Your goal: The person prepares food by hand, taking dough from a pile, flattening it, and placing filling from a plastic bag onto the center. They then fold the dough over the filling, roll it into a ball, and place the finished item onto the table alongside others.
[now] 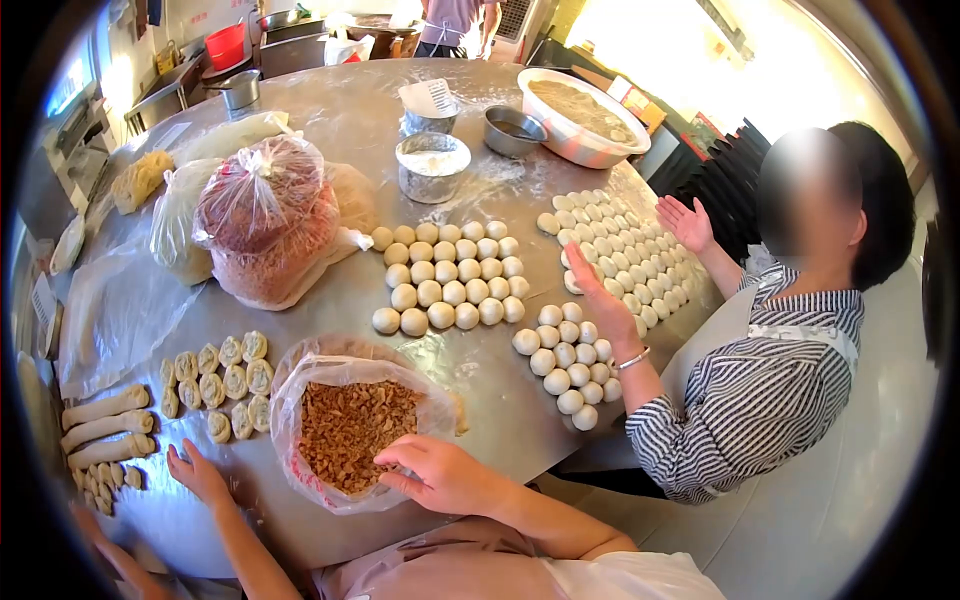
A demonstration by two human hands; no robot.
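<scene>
A clear plastic bag [290,455] stands open at the table's near edge, holding a brown crumbly filling [355,425]. My right hand [435,478] hovers over the near right side of this bag, its fingers bent and the thumb apart, with nothing visible in them. Left of the bag, my left hand [198,475] is spread, with nothing in it. Just beyond it sit rows of rolled dough pieces [222,378]. Dough logs [108,425] and small cut dough pieces [105,482] lie further left.
Dough balls [450,280] fill the middle; more lie right [570,360]. Beyond are tied filling bags [265,220], a flour pot [432,165] and a large basin [580,115]. A co-worker [740,370] stands right, both palms raised. Another person's arm [115,555] shows lower left.
</scene>
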